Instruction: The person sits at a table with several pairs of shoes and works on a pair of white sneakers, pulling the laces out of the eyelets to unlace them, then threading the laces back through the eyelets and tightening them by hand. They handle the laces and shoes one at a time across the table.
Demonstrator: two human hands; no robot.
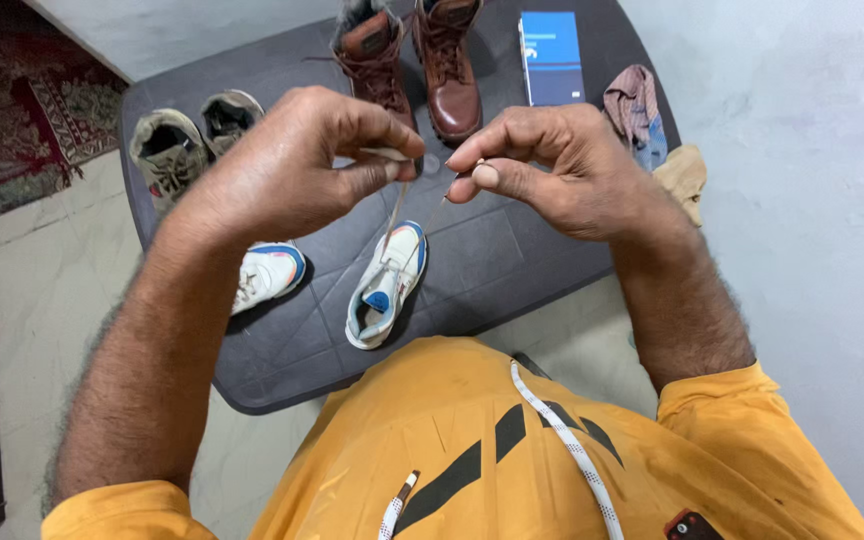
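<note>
One package sits ahead of me: a flat blue box (551,57), rectangular, with a pale band. It lies at the far edge of my dark tabletop (512,262).

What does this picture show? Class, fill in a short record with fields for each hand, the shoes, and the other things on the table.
left hand: pinches white lace
right hand: pinches the lace's other end
lace runs to: white sneaker
other shoes: second white sneaker, brown boots, grey shoes
table: dark grey
also there: blue box, cloths
</note>
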